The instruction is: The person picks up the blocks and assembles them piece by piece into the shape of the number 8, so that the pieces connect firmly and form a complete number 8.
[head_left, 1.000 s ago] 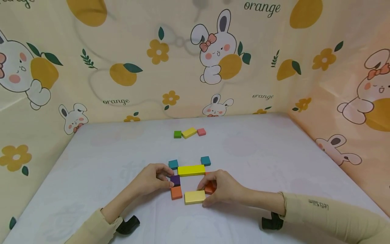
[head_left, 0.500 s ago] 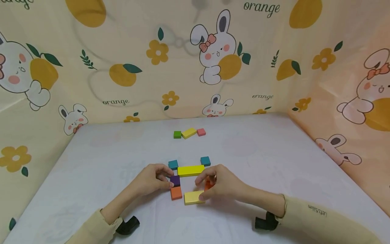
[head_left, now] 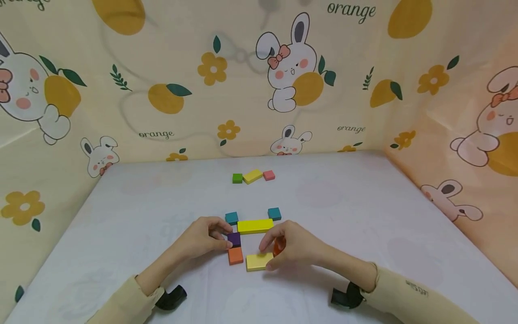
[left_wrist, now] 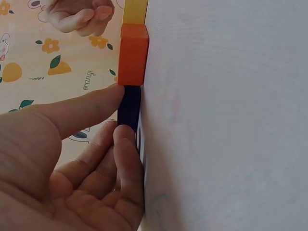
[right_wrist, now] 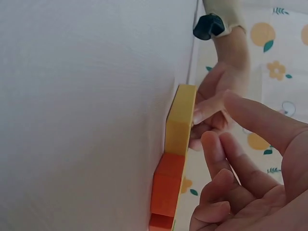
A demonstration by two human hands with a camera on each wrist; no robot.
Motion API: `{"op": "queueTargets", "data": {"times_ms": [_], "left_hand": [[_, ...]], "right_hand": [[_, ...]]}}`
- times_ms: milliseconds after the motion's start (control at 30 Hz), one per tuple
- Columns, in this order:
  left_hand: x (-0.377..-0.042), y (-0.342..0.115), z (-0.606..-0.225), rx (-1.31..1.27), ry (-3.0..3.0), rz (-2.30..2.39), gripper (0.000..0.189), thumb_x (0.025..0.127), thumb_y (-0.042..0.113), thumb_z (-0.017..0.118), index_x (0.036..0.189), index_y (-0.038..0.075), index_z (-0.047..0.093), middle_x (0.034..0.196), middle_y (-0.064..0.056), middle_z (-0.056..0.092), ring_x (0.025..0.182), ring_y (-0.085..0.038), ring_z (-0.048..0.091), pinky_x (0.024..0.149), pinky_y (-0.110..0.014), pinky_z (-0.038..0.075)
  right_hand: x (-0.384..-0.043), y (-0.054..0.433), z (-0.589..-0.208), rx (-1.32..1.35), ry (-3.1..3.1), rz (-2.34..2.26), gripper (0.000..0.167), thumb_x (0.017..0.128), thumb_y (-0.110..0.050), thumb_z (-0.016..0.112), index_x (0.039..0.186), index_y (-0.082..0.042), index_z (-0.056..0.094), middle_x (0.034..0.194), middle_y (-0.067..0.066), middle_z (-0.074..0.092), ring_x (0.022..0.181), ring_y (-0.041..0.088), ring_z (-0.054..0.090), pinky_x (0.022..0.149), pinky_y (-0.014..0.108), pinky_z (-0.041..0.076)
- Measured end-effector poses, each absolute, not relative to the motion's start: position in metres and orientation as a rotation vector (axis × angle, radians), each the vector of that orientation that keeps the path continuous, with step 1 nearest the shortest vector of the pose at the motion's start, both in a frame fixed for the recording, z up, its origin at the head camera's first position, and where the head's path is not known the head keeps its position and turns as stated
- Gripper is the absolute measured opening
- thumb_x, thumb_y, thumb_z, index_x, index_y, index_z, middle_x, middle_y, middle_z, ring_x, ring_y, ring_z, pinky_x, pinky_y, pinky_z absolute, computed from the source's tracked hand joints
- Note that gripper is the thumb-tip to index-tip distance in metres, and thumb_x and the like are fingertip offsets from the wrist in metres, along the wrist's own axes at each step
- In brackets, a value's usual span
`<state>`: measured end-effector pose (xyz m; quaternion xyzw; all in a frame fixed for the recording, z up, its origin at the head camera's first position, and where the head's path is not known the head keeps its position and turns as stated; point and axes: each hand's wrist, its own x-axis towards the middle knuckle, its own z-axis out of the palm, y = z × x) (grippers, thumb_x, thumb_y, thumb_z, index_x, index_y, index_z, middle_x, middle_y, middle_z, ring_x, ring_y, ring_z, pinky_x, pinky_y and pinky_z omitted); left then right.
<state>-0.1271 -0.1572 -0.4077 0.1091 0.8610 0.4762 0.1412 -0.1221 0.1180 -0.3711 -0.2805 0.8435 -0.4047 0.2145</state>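
Note:
My left hand point(head_left: 204, 238) pinches a small dark purple block point(head_left: 234, 239) between thumb and fingertips. Directly in front of that block is an orange block point(head_left: 235, 256), seen end to end with it in the left wrist view. My right hand point(head_left: 297, 243) hovers over a pale yellow block point(head_left: 256, 262), thumb and fingers spread apart around nothing. In the right wrist view the pale yellow block lies end to end with an orange block point(right_wrist: 168, 185), which the hand mostly covers in the head view. A long bright yellow block point(head_left: 254, 226) lies behind, between the hands.
Two teal blocks point(head_left: 231, 218) sit just behind the long yellow block's ends. Farther back, a green block point(head_left: 237, 178), a yellow block point(head_left: 252, 176) and a pink block point(head_left: 269, 175) form a short row. A printed cloth backdrop point(head_left: 243, 90) borders the white tabletop point(head_left: 344, 198).
My right hand has let go of the pale yellow block's right end and lifted slightly over it. The left hand stays on the purple block.

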Motion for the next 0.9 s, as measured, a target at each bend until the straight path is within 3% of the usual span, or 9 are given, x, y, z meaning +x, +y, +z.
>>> {"op": "queueTargets", "data": {"times_ms": [367, 600, 900], "left_hand": [[-0.131, -0.166, -0.404, 0.297, 2.438, 1.426, 0.033, 0.080, 0.026, 0.084, 0.107, 0.012, 0.070, 0.099, -0.001, 0.067, 0.078, -0.021, 0.061, 0.063, -0.032, 0.052], [-0.129, -0.166, -0.391, 0.489, 2.473, 1.332, 0.024, 0.075, 0.024, 0.087, 0.093, 0.016, 0.073, 0.089, 0.002, 0.068, 0.061, -0.019, 0.052, 0.051, -0.025, 0.040], [-0.122, -0.156, -0.393, 0.564, 2.489, 1.235, 0.022, 0.073, 0.014, 0.088, 0.086, 0.016, 0.071, 0.084, 0.004, 0.067, 0.062, -0.018, 0.053, 0.052, -0.026, 0.044]], "right_hand": [[-0.126, 0.117, -0.378, -0.811, 2.345, -1.076, 0.022, 0.075, -0.013, 0.088, 0.092, -0.020, 0.076, 0.084, -0.006, 0.068, 0.079, 0.023, 0.055, 0.063, 0.025, 0.045], [-0.128, 0.119, -0.377, -0.762, 2.332, -1.103, 0.022, 0.075, -0.012, 0.088, 0.092, -0.018, 0.076, 0.082, 0.000, 0.066, 0.078, 0.023, 0.055, 0.061, 0.024, 0.044], [-0.128, 0.120, -0.379, -0.734, 2.335, -1.102, 0.023, 0.073, -0.010, 0.088, 0.090, -0.020, 0.076, 0.081, 0.001, 0.065, 0.080, 0.023, 0.054, 0.061, 0.024, 0.042]]}}
